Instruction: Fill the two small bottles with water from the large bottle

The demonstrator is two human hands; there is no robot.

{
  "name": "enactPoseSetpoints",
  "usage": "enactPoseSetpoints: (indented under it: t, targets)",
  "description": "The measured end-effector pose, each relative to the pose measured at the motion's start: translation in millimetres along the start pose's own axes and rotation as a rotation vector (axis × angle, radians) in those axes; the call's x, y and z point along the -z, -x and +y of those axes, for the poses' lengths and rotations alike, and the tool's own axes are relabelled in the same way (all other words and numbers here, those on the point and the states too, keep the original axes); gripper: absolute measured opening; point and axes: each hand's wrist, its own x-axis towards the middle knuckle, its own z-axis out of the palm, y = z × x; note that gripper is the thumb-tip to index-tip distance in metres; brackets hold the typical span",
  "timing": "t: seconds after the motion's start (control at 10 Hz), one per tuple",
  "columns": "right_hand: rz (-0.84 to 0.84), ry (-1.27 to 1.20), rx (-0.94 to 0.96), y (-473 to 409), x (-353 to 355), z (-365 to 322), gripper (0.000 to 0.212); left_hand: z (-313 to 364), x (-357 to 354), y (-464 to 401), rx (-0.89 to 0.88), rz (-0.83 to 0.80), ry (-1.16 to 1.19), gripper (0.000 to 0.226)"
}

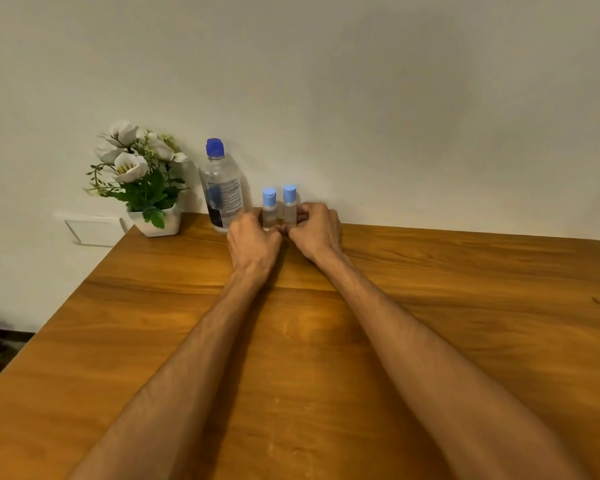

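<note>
Two small clear bottles with light blue caps stand upright side by side at the far edge of the wooden table (430,306), against the wall. My left hand (253,242) wraps around the base of the left small bottle (269,209). My right hand (317,233) wraps around the base of the right small bottle (290,206). Both caps are on. The large clear bottle (220,188), with a dark blue cap and a printed label, stands upright just left of my left hand, apart from it.
A white pot of artificial white flowers (142,181) sits at the table's far left corner. A white wall plate (92,230) lies below it on the wall. The table's left edge runs diagonally down to the floor side.
</note>
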Motion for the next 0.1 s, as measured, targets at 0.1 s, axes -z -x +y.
enactPoseSetpoints:
  t: [0.1]
  targets:
    - [-0.017,0.017,-0.011,8.9,0.0,1.6,0.041,-1.2,1.6,11.4,0.039,0.025,0.032,0.023]
